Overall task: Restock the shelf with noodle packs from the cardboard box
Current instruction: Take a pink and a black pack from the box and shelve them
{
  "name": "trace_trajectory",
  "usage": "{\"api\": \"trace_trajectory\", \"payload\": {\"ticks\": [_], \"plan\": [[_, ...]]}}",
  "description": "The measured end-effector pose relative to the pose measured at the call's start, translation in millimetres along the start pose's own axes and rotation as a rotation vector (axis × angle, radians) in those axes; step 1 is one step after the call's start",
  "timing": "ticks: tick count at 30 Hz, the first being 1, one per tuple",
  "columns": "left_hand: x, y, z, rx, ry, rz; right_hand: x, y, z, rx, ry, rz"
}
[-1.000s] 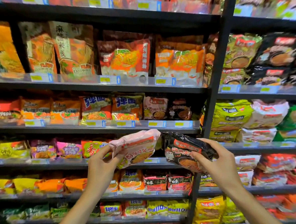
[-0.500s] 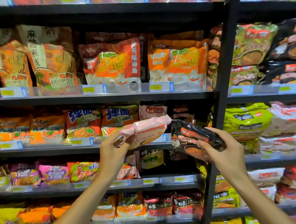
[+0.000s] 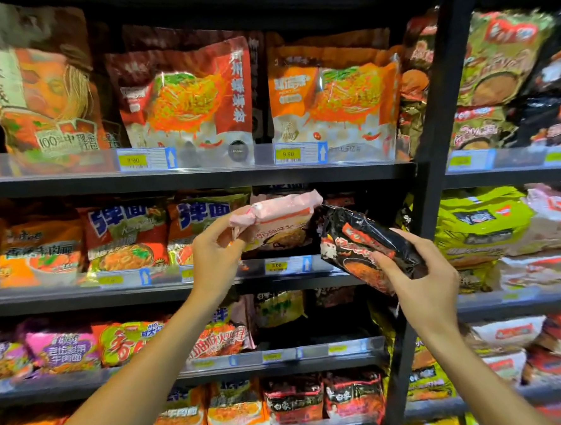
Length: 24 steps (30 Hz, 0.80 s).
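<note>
My left hand [image 3: 214,254] grips a pink noodle pack [image 3: 279,215] by its left end, holding it level at the mouth of the second shelf [image 3: 81,300], above a yellow price tag. My right hand [image 3: 421,279] holds a black noodle pack [image 3: 363,240] with red print, tilted, just right of the pink one and in front of the black upright post [image 3: 434,170]. The two packs almost touch. The cardboard box is out of view.
Rows of orange and red noodle packs [image 3: 126,241] fill the shelf to the left of the pink pack. Larger bags [image 3: 186,96] stand on the shelf above. Yellow-green and white packs [image 3: 480,223] fill the right bay. Lower shelves hold more packs.
Both hands have risen with their packs from the third shelf's level to the second shelf. The pink pack has gone forward into the shelf opening and the view has moved closer.
</note>
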<state>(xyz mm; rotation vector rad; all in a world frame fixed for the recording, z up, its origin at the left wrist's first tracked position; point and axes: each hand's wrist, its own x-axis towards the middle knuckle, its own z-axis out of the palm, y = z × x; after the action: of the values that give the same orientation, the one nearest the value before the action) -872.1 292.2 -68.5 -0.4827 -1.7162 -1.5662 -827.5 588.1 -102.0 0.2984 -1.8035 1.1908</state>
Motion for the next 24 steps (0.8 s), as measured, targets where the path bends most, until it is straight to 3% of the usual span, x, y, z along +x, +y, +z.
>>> {"api": "trace_trajectory", "payload": {"ticks": [11, 18, 24], "plan": [[13, -30, 28, 0.22, -0.157, -0.001, 6, 7, -9, -0.006, 0.056, 0.007], [29, -60, 45, 0.591, -0.167, -0.138, 10, 10, -12, -0.022, 0.077, 0.018], [23, -57, 55, 0.949, -0.107, 0.023, 19, 8, -4, -0.071, 0.065, -0.016]]}}
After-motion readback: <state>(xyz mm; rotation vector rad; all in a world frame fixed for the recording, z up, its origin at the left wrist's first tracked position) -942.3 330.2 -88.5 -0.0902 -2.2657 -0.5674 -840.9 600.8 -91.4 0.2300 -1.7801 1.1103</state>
